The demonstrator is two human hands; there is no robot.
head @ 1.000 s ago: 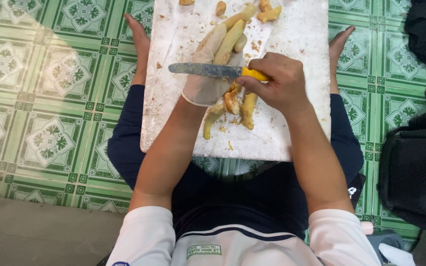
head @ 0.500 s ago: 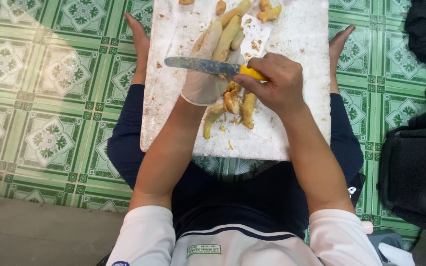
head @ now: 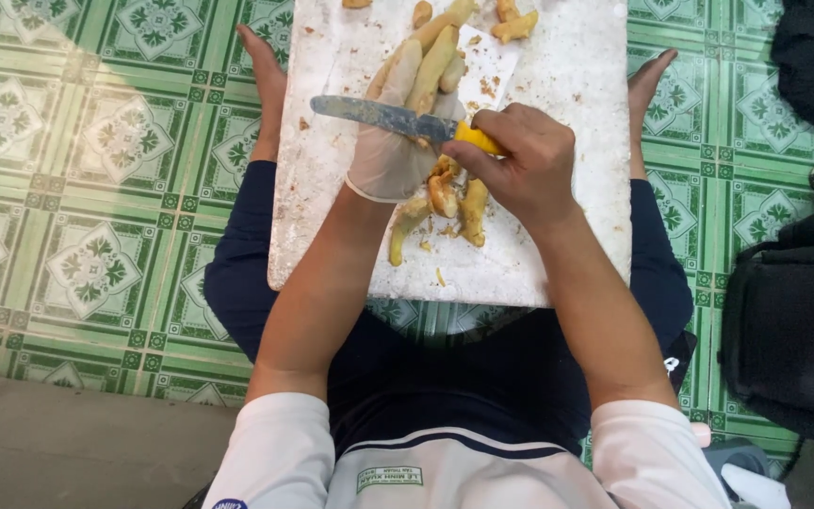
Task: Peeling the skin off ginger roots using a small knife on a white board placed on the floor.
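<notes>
Since a second ago our knife (head: 383, 117) has tipped: the blade lay level across the board (head: 567, 188), and now its tip points up and to the left, while the handle has stayed in our fist. We judge a scraping stroke is under way on the root (head: 431, 66), with peeling unfinished. Our right hand (head: 520, 165), bare, is closed around the yellow handle. Our left hand (head: 398, 141), in a thin pale glove, lies under the blade with fingers stretched along the root; we cannot tell how firmly it grips. The root is long, knobbly and tan-yellow, like ginger, and rests on the upper middle of the board. More pieces (head: 454, 193) cluster under our hands, and a few (head: 511, 24) lie at the far edge. The board is white, rough and speckled with peel scraps, propped across our dark-trousered legs. Beneath is a glossy green patterned tile floor (head: 96, 188), with a black bag (head: 793, 320) to our right.
</notes>
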